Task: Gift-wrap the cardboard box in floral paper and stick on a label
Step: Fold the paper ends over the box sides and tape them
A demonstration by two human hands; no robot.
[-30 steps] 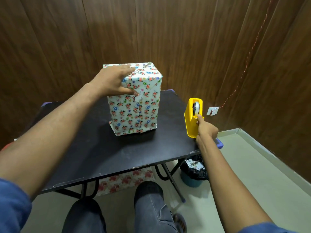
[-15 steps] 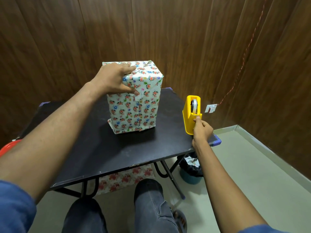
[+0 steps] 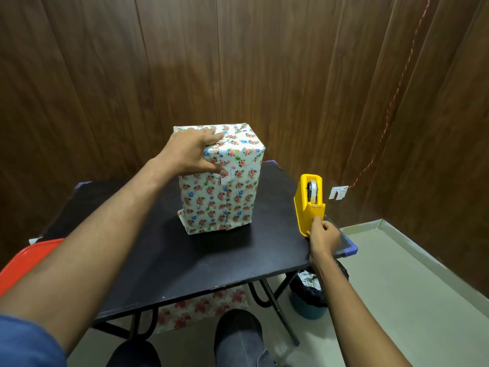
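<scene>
Tabletop: fingers [image 3: 316,222] pinching tape [image 3: 313,207]

A tall box [image 3: 227,186] stood upright near the middle of a black table [image 3: 185,260], fully covered in white paper printed with small red, blue and green flowers. A vertical paper seam ran down its front face, and folded flaps met on its top. At the right edge of the table stood a yellow tape dispenser [image 3: 308,205], holding a roll of clear tape.
</scene>
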